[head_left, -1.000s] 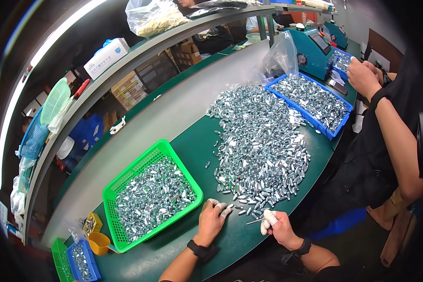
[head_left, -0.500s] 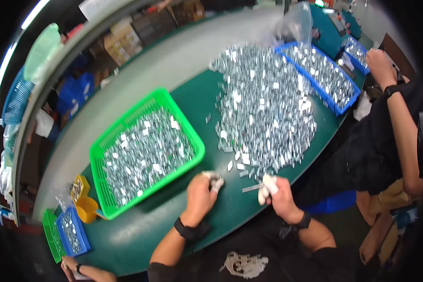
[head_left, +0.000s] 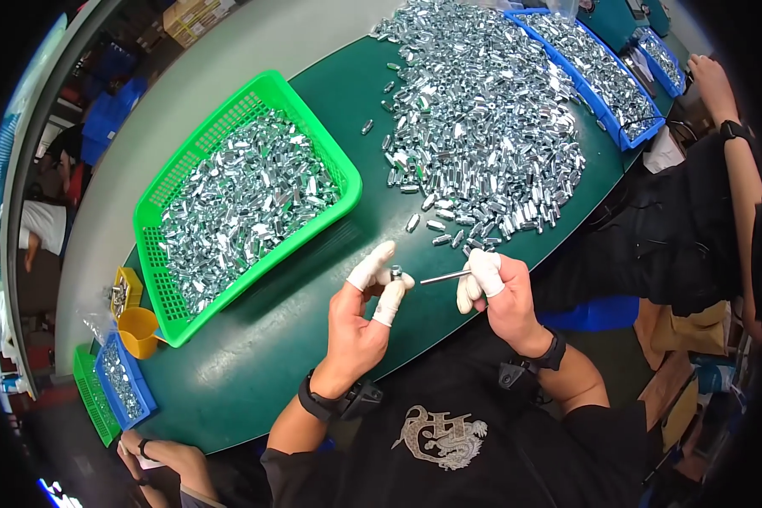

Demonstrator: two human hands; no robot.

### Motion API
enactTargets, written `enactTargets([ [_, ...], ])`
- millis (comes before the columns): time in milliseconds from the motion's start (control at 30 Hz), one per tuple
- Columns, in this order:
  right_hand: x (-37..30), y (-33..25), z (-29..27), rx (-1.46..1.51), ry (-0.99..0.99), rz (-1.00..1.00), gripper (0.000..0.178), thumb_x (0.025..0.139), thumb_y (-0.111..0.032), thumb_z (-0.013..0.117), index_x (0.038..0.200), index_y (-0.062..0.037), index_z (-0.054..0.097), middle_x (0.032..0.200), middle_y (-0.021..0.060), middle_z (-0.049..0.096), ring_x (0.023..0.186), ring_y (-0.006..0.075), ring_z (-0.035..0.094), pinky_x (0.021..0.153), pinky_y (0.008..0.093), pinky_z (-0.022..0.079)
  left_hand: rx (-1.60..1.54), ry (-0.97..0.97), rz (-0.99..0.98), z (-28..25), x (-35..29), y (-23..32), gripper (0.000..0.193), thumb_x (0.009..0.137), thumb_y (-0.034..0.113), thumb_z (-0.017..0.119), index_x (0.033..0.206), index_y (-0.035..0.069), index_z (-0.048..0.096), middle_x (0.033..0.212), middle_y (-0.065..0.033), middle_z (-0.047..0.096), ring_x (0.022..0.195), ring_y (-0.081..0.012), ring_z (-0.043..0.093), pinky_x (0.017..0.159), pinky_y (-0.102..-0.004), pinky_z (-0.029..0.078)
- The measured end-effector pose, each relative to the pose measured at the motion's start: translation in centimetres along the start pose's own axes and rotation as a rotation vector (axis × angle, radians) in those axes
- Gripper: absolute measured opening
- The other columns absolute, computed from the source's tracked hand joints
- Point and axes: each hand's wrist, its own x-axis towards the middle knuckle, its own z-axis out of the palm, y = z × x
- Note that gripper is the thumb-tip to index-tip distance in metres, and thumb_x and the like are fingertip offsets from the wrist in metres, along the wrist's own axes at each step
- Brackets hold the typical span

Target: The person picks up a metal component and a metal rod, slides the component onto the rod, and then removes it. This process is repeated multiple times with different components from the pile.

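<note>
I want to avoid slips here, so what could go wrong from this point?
The metal part in the left hand is small, so it might slip. The thin rod in the right hand points toward the left one and could jab it. The pile reaches close to the table's edge, so a bump might knock parts off.

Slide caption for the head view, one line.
Left hand holds a small metal part, right hand a thin metal rod, near a filled green basket.
</note>
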Motion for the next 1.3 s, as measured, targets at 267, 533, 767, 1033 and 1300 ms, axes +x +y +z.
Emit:
enactTargets([
  [267, -0.2, -0.2, 0.3, 0.005, -0.009, 0.004, 0.039, 0.094, -0.023, 0.039, 0.06, -0.0042, 0.045, 0.055, 0.004, 0.052, 0.045, 0.0069, 0.044, 0.043, 0.0197, 0.031, -0.405, -0.029, -0.163, 1.2, -0.5, 1.1, 0.016, 0.085, 0.004, 0.055, 0.1, -0.002, 0.054, 0.095, -0.0106, 0.061, 0.081, -0.0134, 0.06, 0.072, -0.0261, 0.048],
  [533, -0.9, 0.5, 0.2, 0.035, -0.075, 0.027, 0.035, 0.094, -0.019, 0.042, 0.063, -0.003, 0.049, 0.053, -0.0001, 0.05, 0.047, 0.0044, 0.041, 0.044, 0.0203, 0.032, -0.178, -0.178, -0.094, 1.3, -1.3, -0.1, 0.016, 0.083, 0.0, 0.058, 0.098, 0.0, 0.054, 0.092, -0.0108, 0.06, 0.079, -0.0157, 0.06, 0.071, -0.0285, 0.048],
  [767, -1.0, 0.7, 0.7, 0.16, -0.161, 0.247, 0.034, 0.093, -0.018, 0.043, 0.064, -0.0028, 0.049, 0.054, 0.0002, 0.05, 0.048, 0.005, 0.043, 0.045, 0.0208, 0.033, 0.128, -0.133, 0.13, 2.1, -1.6, 0.1, 0.014, 0.081, 0.002, 0.061, 0.093, -0.001, 0.055, 0.085, -0.0074, 0.059, 0.077, -0.0141, 0.059, 0.07, -0.0263, 0.047],
  [1033, -0.7, -0.1, 0.6, 0.025, -0.184, -0.058, 0.032, 0.093, -0.015, 0.043, 0.065, -0.0004, 0.049, 0.055, 0.0015, 0.051, 0.05, 0.0057, 0.046, 0.047, 0.022, 0.037, -0.024, -0.281, -0.141, 0.4, -0.7, 0.4, 0.013, 0.077, 0.004, 0.064, 0.088, -0.001, 0.058, 0.077, -0.008, 0.061, 0.067, -0.0165, 0.058, 0.062, -0.0259, 0.046],
  [1300, -0.9, 0.3, 0.4, 0.016, -0.151, -0.057, 0.033, 0.093, -0.016, 0.043, 0.065, 0.0, 0.051, 0.057, 0.0021, 0.053, 0.05, 0.0072, 0.047, 0.047, 0.0222, 0.036, 0.344, -0.151, 0.202, 1.9, 0.0, 2.2, 0.013, 0.074, 0.003, 0.065, 0.085, 0.001, 0.059, 0.076, -0.0078, 0.061, 0.066, -0.0225, 0.056, 0.06, -0.0297, 0.045],
])
